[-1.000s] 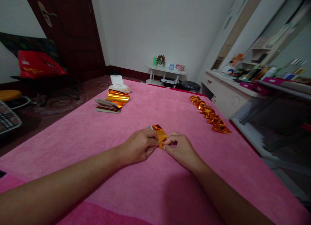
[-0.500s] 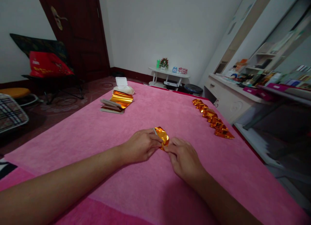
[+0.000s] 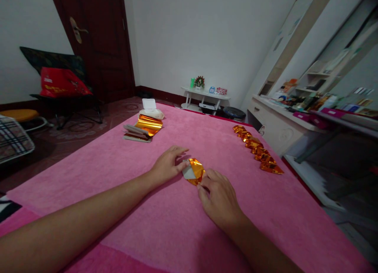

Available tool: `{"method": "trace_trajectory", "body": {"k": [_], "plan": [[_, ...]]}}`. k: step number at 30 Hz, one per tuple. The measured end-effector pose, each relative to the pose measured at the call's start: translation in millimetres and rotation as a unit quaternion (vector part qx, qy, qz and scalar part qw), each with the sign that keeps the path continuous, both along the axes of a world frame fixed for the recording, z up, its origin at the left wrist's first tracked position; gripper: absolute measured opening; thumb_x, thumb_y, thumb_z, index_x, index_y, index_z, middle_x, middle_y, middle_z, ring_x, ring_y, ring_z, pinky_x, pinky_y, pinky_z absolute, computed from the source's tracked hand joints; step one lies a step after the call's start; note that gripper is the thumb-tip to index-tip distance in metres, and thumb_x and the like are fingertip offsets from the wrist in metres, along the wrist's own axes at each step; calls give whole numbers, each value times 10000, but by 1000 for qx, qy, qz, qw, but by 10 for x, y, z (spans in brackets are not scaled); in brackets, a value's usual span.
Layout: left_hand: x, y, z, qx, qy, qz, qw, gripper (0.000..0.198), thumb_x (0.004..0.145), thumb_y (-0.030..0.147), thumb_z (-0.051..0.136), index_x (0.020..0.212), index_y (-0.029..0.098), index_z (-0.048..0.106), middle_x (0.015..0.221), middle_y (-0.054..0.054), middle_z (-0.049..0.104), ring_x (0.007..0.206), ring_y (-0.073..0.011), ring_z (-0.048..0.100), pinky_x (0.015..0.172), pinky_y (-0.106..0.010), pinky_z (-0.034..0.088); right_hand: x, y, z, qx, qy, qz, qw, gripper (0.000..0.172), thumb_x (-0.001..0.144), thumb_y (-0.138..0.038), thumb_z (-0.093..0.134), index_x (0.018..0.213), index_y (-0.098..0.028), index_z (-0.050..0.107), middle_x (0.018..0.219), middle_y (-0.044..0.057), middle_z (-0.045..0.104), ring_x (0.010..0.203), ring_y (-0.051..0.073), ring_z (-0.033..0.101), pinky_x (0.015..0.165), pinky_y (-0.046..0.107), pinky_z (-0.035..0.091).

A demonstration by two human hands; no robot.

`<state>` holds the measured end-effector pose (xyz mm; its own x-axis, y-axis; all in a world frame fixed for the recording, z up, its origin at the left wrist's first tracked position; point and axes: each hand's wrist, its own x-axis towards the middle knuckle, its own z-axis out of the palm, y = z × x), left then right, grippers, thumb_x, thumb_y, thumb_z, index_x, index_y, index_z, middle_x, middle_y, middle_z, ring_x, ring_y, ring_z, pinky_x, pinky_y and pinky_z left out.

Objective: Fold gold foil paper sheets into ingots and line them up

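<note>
A partly folded piece of gold foil paper (image 3: 197, 168) lies on the pink cloth (image 3: 165, 222) between my hands, its pale grey backing showing on the left. My left hand (image 3: 169, 163) has its fingers apart, the thumb at the paper's upper left edge. With fingers bent, my right hand (image 3: 218, 196) pinches the paper's right side near its lower corner. Farther off to the left is a stack of gold foil sheets (image 3: 149, 125), some with grey backs up. A row of folded gold foil pieces (image 3: 256, 149) runs along the right.
Behind the foil stack sits a whitish packet with a white lid (image 3: 149, 104). A dresser (image 3: 276, 119) crowded with bottles and boxes stands at the right. Beyond the cloth's far edge is a small white table (image 3: 206, 94); a red bag (image 3: 62, 83) rests on a chair at left.
My left hand has let go of most of the foil paper and opened, shifting up and left, so the grey backing shows. The right hand stays at the paper's right side.
</note>
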<state>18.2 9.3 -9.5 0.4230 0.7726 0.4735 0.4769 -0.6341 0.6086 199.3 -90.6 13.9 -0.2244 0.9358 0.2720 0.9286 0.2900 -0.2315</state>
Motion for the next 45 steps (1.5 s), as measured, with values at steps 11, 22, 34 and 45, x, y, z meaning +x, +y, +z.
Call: {"method": "trace_trajectory", "body": {"k": [11, 22, 34, 45], "plan": [[-25, -46, 39, 53, -10, -8, 999, 454, 775, 318, 656, 1198, 181, 565, 1049, -84, 610, 955, -202, 581, 828, -343, 476, -37, 103, -182, 23, 120, -99, 988, 315, 716, -184, 660, 976, -228, 488, 989, 38, 554, 876, 219, 578, 709, 319, 419], [-58, -434, 230, 184, 194, -216, 939, 218, 899, 353, 510, 826, 198, 645, 865, -36, 658, 871, -169, 575, 827, -324, 374, 21, 138, -216, -2, 148, -93, 985, 422, 712, -231, 656, 1076, -232, 441, 1103, 66, 569, 936, 241, 598, 751, 348, 444], [6, -455, 132, 188, 241, -172, 936, 369, 901, 483, 438, 1017, 182, 617, 911, -80, 571, 847, -212, 531, 772, -342, 401, 72, 213, -191, -35, 167, -76, 982, 483, 652, -220, 711, 1083, -208, 492, 1056, 59, 607, 936, 210, 594, 782, 327, 452], [24, -474, 135, 168, 237, -155, 944, 381, 897, 480, 440, 1029, 178, 631, 936, -94, 584, 849, -222, 526, 760, -358, 415, 76, 274, -93, -105, 164, -110, 975, 78, 676, -231, 670, 654, -210, 598, 677, -2, 637, 614, 151, 563, 542, 251, 354]]}}
